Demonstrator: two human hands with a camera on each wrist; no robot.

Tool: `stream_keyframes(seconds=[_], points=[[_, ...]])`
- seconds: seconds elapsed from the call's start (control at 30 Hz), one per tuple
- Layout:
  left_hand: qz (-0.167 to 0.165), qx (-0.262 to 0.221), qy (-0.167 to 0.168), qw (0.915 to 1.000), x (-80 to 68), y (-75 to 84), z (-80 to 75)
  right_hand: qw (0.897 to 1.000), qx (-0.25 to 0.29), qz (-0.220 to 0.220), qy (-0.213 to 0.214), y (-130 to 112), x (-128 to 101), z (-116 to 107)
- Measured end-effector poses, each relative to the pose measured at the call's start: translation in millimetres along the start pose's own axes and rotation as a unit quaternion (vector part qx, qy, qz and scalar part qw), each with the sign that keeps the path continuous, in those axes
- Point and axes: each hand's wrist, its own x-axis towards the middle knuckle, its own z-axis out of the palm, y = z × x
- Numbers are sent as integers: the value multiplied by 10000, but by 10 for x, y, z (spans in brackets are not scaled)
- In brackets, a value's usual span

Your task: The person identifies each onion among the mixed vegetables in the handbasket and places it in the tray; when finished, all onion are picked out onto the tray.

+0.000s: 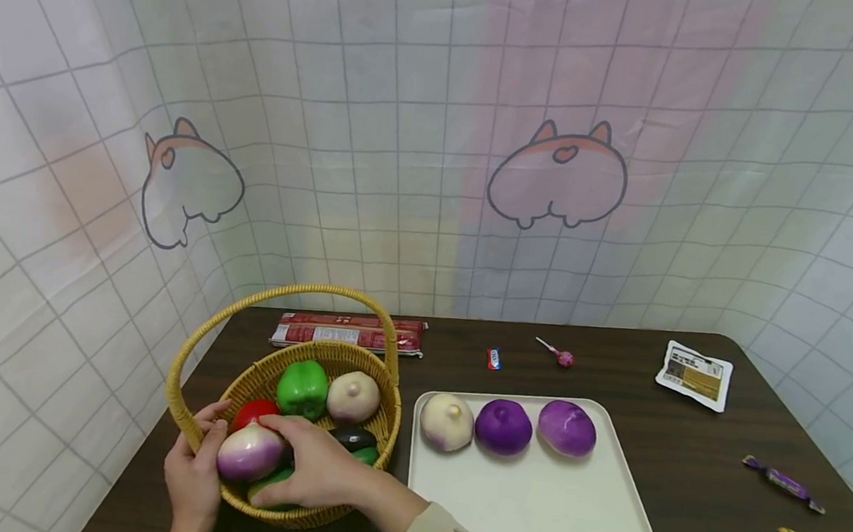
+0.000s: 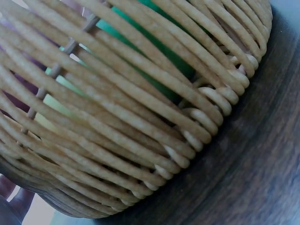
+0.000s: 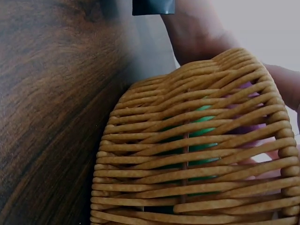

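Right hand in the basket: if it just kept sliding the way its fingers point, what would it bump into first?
The right hand points left, fingers over the purple-and-white onion, which it already touches. Past that, probably the left hand on the basket rim; depth is unclear.

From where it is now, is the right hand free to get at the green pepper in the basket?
Probably yes: the right hand grips the white-and-purple onion in the basket, and the green pepper lies uncovered just beyond, though the hand is occupied.

Left grip (image 1: 194, 469) and right grip (image 1: 313, 466) both curled, close together.
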Motion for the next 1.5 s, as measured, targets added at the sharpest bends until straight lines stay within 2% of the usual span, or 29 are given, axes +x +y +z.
stream_keyframes(seconds=[0.27, 0.53, 0.8, 0.9, 1.1, 1.2, 1.33, 1.5], points=[[-39, -104, -16, 9999, 1, -13, -3, 9989, 397, 60, -224, -14, -7, -22], [26, -98, 1, 9999, -1, -12, -3, 9981, 560, 263, 69, -15, -14, -21], [49, -257, 9, 9997, -5, -3, 4, 9946, 947, 426, 70, -23, -14, -16], [55, -262, 17, 9996, -8, -4, 3, 9950, 922, 375, 93, -21, -10, -7], [100, -113, 15, 9999, -18, -2, -3, 9994, 303, -39, 149, -20, -1, 11], [137, -12, -1, 9999, -21, 7, -3, 9999, 123, -55, 77, -31, -13, 2], [161, 71, -9, 9998, -22, 16, 0, 9999, 135, 39, 61, -37, -28, -9], [217, 15, 24, 9998, -5, -2, 15, 9988, 307, 87, 371, -29, -39, -16]])
